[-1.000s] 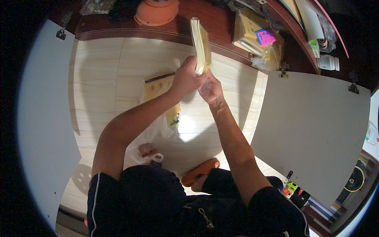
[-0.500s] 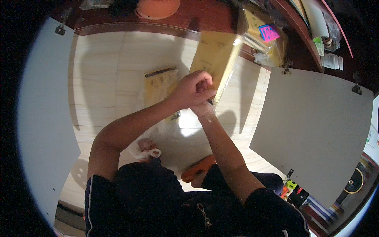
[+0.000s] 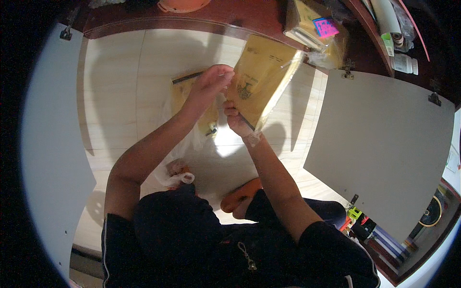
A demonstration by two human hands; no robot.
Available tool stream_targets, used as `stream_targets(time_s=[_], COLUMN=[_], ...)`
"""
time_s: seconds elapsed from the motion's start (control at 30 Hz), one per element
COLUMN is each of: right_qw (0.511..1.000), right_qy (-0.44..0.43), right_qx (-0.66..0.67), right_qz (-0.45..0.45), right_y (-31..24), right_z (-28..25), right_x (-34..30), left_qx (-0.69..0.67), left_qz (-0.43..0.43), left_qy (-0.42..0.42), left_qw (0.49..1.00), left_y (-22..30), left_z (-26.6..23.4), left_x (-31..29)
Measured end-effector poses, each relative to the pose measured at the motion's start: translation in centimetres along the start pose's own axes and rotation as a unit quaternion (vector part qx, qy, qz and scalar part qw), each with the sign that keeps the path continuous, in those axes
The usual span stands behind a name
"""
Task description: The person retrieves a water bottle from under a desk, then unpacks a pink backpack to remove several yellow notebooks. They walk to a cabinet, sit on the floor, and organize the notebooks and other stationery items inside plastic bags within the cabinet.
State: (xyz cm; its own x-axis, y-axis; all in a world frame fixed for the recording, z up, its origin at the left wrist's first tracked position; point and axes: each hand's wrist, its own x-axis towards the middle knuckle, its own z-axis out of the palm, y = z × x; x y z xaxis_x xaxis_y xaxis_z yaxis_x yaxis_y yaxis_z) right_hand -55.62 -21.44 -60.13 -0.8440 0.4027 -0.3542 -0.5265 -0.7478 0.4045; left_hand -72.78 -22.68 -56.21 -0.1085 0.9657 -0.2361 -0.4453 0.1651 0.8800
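A thick yellow book (image 3: 264,72) with a dark emblem on its cover, a dark strip along its lower edge and clear plastic about it is tilted in front of me. My right hand (image 3: 237,122) grips its lower left corner, fingers curled round the edge. Beside its left edge is my left hand (image 3: 205,89), fingers stretched out and close together, the tips at the cover's edge. Whether they pinch any plastic is hard to see. Below the left hand, another yellow book (image 3: 178,93) lies on the floor, partly covered by clear plastic and my forearm.
Stacked yellow books (image 3: 302,24) in plastic, with a pink-and-blue label (image 3: 325,28), stand on the dark red shelf (image 3: 230,21). An orange bowl-like container (image 3: 185,4) sits left of them. Cabinet doors hang open at left (image 3: 53,125) and right (image 3: 365,144). A white bottle (image 3: 404,63) is far right.
My left hand has moved left and up, off my right wrist to the book's left edge, its fingers straightening. The book has turned, showing its emblem. The right hand still holds it.
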Motion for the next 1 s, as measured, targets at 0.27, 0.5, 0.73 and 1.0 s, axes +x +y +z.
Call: stream_targets(time_s=[0.27,0.5,0.73,1.0], right_qw=[0.994,0.994,0.834,0.736], right_qy=[-0.077,0.034,0.175,0.216], right_qx=[-0.019,-0.101,-0.462,-0.547], right_qz=[0.078,-0.03,-0.247,-0.336], right_y=[1.3,3.6,2.7,3.2], right_z=[-0.4,2.2,3.4,3.2], right_x=[0.4,0.4,0.6,1.0], left_qx=[-0.006,-0.104,-0.342,-0.311], left_qz=[-0.034,-0.075,-0.108,-0.143], left_qy=[0.012,-0.069,-0.011,-0.024], left_qw=[0.999,0.989,0.933,0.939], left_y=[-0.7,-0.9,0.8,-2.1], left_z=[-1.2,0.1,-1.0,-4.6], left_x=[1.5,2.4,1.6,2.1])
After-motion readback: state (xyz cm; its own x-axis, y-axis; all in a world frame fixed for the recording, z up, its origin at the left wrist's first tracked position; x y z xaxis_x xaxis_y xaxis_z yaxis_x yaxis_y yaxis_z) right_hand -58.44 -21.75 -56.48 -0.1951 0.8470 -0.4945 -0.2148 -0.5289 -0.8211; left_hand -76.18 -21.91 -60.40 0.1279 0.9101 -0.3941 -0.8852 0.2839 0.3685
